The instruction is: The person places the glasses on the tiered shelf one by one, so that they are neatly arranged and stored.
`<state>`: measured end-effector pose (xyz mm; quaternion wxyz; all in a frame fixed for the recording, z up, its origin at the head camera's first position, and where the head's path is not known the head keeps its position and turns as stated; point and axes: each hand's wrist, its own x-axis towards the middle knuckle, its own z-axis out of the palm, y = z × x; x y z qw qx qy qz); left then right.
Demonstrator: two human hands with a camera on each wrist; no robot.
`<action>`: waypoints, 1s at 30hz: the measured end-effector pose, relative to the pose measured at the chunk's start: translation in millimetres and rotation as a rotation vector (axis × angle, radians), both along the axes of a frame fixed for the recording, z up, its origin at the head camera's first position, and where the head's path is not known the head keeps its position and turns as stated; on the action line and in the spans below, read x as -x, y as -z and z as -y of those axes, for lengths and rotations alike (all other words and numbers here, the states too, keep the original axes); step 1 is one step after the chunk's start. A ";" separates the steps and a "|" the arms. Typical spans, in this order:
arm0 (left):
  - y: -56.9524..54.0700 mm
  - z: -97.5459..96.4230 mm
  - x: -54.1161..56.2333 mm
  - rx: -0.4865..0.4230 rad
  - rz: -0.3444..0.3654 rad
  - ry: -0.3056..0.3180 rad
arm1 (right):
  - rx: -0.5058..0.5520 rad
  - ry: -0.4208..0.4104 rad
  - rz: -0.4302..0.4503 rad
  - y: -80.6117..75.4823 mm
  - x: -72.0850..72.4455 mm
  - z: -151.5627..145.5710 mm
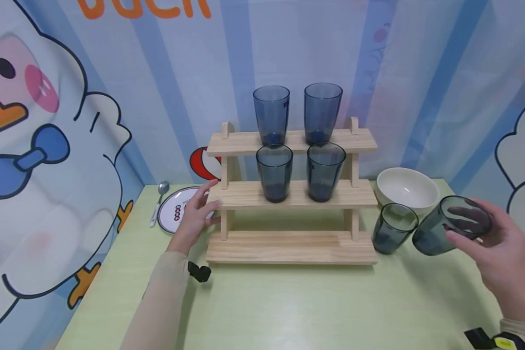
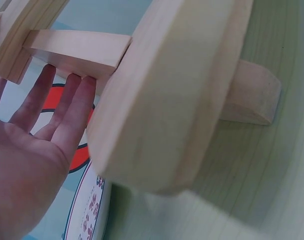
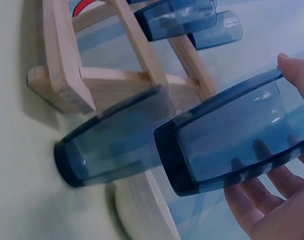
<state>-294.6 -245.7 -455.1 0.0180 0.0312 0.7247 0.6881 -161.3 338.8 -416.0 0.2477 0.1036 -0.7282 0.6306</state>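
Note:
My left hand (image 1: 192, 218) rests against the left side of a three-tier wooden shelf (image 1: 288, 248), fingers fairly straight. In the left wrist view, several fingertips touch its side upright (image 2: 77, 50). My right hand (image 1: 503, 257) grips a blue-grey tinted drinking glass (image 1: 437, 228), thumb on one side and fingers round the other, tilted above the table at right. Left of it, a similar glass (image 1: 389, 233) stands on the table beside the shelf. Two glasses (image 1: 271, 114) (image 1: 323, 112) stand on the top tier and two (image 1: 274, 175) (image 1: 325, 172) on the middle tier; the bottom tier is bare.
A white bowl (image 1: 407, 187) sits behind the two right-hand glasses. Left of the shelf lie a patterned plate (image 1: 168, 218), partly hidden by my left hand, and a spoon (image 1: 159, 201). A printed duck curtain (image 1: 166, 97) hangs behind the pale green table (image 1: 288, 311).

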 end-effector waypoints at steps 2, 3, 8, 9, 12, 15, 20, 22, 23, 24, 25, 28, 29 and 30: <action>0.1 0.7 0.1 -0.007 -0.001 0.007 | 0.022 -0.043 -0.013 -5.4 -1.7 6.0; 0.2 0.9 0.2 -0.010 -0.001 0.011 | 0.018 -0.056 -0.016 -7.6 -2.5 8.5; 2.1 2.4 0.7 -0.013 -0.012 0.022 | 0.034 -0.123 -0.026 -15.1 -3.8 17.2; 2.4 2.4 0.6 -0.012 -0.014 0.023 | 0.041 -0.135 -0.028 -16.0 -3.9 18.8; 2.8 2.4 0.4 -0.011 -0.022 0.022 | 0.012 -0.135 -0.022 -18.8 -4.9 24.1; 2.8 2.5 0.5 -0.013 -0.025 0.024 | -0.002 -0.142 -0.010 -21.4 -5.6 30.5; 3.0 4.6 0.6 -0.011 -0.021 0.025 | 0.028 -0.199 0.015 -24.5 -3.6 44.3; 2.8 5.6 1.0 -0.011 -0.019 0.031 | 0.041 -0.234 0.027 -25.2 -1.9 51.1; 2.7 5.9 1.1 -0.012 -0.019 0.033 | 0.045 -0.249 0.034 -25.5 -0.8 54.9; 2.6 6.2 1.3 -0.011 -0.018 0.035 | 0.046 -0.260 0.041 -25.6 0.2 58.8; 2.4 6.4 1.3 -0.010 -0.017 0.039 | 0.050 -0.273 0.049 -25.6 1.2 62.9; 1.8 6.3 1.3 -0.009 -0.013 0.046 | 0.046 -0.297 0.077 -24.8 3.9 75.3; 1.7 6.2 1.3 -0.008 -0.011 0.047 | 0.046 -0.306 0.086 -24.4 4.8 79.2; 1.6 6.0 1.1 -0.009 -0.009 0.049 | 0.043 -0.314 0.094 -23.9 5.6 83.1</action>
